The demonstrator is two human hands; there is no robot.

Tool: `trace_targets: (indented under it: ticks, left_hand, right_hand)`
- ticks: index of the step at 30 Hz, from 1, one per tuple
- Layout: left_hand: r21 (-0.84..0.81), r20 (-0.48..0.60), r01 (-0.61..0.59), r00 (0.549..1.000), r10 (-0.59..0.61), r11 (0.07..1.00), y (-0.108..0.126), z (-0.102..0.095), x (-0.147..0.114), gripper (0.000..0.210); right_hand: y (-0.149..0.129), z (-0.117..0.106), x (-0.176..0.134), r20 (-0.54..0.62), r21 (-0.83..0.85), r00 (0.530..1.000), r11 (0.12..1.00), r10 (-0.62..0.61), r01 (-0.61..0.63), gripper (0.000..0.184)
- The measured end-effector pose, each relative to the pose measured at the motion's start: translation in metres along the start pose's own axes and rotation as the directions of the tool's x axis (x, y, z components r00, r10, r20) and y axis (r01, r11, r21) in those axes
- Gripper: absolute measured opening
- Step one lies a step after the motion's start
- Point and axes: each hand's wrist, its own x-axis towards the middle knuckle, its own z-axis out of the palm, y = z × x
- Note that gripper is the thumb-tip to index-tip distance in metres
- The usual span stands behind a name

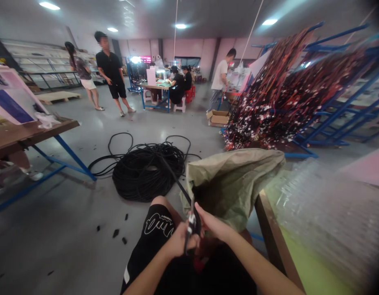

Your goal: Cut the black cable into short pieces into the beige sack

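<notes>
The left grip [180, 241] is closed around the dark handle of a pair of scissors [187, 242], whose blades are partly hidden between the fingers. The right grip [212, 221] is curled against it, apparently pinching the end of a black cord [174, 175], its thumb pointing forward; exactly how the fingers sit on the cord is hidden. The cord slants up from both to the coil [140, 176] on the floor, a broad heap with a few loose loops spreading from its far side.

Just right of the coil a khaki sack [257, 172] gapes open, near the right grip. Nearer than the coil is the person's knee in black shorts [157, 229] with white lettering, and to the knee's left, on the coil's near side, lie a few short black pieces [116, 233]. Well right of the coil is a brown-edged counter [275, 233] bearing bubble wrap [318, 205].

Left of the coil stands a blue-legged counter [42, 133]. Beyond the coil to the right, a blue rack is hung with cable bundles [269, 98], with a cardboard box [218, 119] beside it. Farther beyond the coil, a person in black [111, 67] stands to the left, and seated people [177, 86] face a lit counter [157, 86].
</notes>
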Motion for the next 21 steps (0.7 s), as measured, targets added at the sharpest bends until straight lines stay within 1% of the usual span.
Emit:
trace_targets:
  ticks: [1, 3, 4, 5, 7, 9, 10, 11, 12, 13, 14, 15, 16, 17, 18, 19, 20, 21]
  left_hand:
    - [-0.009, 0.106, 0.009, 0.994, -0.008, 1.000, 0.005, 0.007, -0.009, 0.038]
    - [-0.029, 0.217, 0.048, 0.975, -0.040, 0.998, 0.009, 0.014, -0.021, 0.042]
    - [-0.050, 0.228, 0.082, 0.971, -0.068, 0.995, 0.008, 0.013, -0.023, 0.043]
    - [-0.078, 0.212, 0.120, 0.972, -0.101, 0.990, 0.005, 0.011, -0.024, 0.045]
    - [-0.144, 0.126, 0.178, 0.979, -0.161, 0.973, -0.007, 0.004, -0.020, 0.047]
    - [-0.181, -0.021, 0.190, 0.980, -0.197, 0.965, -0.023, -0.002, -0.013, 0.049]
    - [-0.187, -0.090, 0.184, 0.975, -0.203, 0.965, -0.032, -0.004, -0.009, 0.049]
    - [-0.197, -0.141, 0.178, 0.968, -0.208, 0.964, -0.040, -0.006, -0.006, 0.049]
    - [-0.218, -0.187, 0.173, 0.959, -0.215, 0.961, -0.047, -0.007, -0.003, 0.049]
    - [-0.259, -0.240, 0.167, 0.943, -0.231, 0.951, -0.053, -0.009, 0.000, 0.048]
    - [-0.322, -0.299, 0.159, 0.918, -0.260, 0.933, -0.057, -0.011, 0.003, 0.047]
    - [-0.400, -0.357, 0.140, 0.886, -0.294, 0.906, -0.059, -0.015, 0.006, 0.047]
    - [-0.482, -0.409, 0.105, 0.851, -0.330, 0.870, -0.060, -0.020, 0.010, 0.048]
    - [-0.556, -0.449, 0.063, 0.817, -0.363, 0.829, -0.060, -0.026, 0.015, 0.050]
    - [-0.615, -0.463, 0.026, 0.797, -0.387, 0.789, -0.058, -0.034, 0.021, 0.053]
    - [-0.655, -0.460, -0.006, 0.796, -0.392, 0.756, -0.054, -0.043, 0.027, 0.054]
    - [-0.680, -0.452, -0.037, 0.807, -0.379, 0.732, -0.050, -0.053, 0.033, 0.055]
    - [-0.701, -0.439, -0.066, 0.825, -0.356, 0.710, -0.045, -0.063, 0.039, 0.054]
  right_hand:
    - [-0.002, 0.002, -0.001, 0.047, 0.068, 0.999, 0.998, 0.013, -0.017, 0.078]
    - [-0.003, 0.007, -0.003, 0.107, 0.116, 0.993, 0.992, 0.040, -0.053, 0.070]
    - [0.000, 0.010, -0.003, 0.104, 0.106, 0.994, 0.993, 0.045, -0.056, 0.062]
    - [0.003, 0.014, -0.002, 0.075, 0.082, 0.997, 0.996, 0.037, -0.043, 0.054]
    - [0.012, 0.021, 0.005, -0.054, -0.047, 0.998, 0.998, -0.032, 0.029, 0.037]
    - [0.016, 0.026, 0.014, -0.191, -0.246, 0.972, 0.965, -0.138, 0.089, 0.030]
    - [0.016, 0.026, 0.018, -0.241, -0.315, 0.955, 0.944, -0.175, 0.094, 0.029]
    - [0.013, 0.026, 0.020, -0.279, -0.347, 0.938, 0.933, -0.204, 0.100, 0.028]
    - [0.008, 0.025, 0.020, -0.308, -0.336, 0.925, 0.935, -0.221, 0.112, 0.028]
    - [0.001, 0.025, 0.018, -0.313, -0.299, 0.920, 0.944, -0.236, 0.140, 0.029]
    - [-0.006, 0.025, 0.013, -0.295, -0.264, 0.919, 0.947, -0.261, 0.184, 0.030]
    - [-0.013, 0.026, 0.005, -0.255, -0.258, 0.916, 0.935, -0.309, 0.243, 0.031]
    - [-0.019, 0.030, -0.004, -0.179, -0.286, 0.914, 0.908, -0.365, 0.307, 0.032]
    - [-0.024, 0.034, -0.015, -0.096, -0.342, 0.906, 0.869, -0.412, 0.358, 0.030]
    - [-0.028, 0.040, -0.026, 0.034, -0.427, 0.901, 0.809, -0.433, 0.404, 0.026]
    - [-0.030, 0.047, -0.037, 0.171, -0.510, 0.896, 0.741, -0.410, 0.437, 0.023]
    - [-0.031, 0.054, -0.046, 0.297, -0.578, 0.888, 0.674, -0.351, 0.460, 0.022]
    - [-0.031, 0.061, -0.054, 0.391, -0.630, 0.878, 0.616, -0.276, 0.473, 0.022]
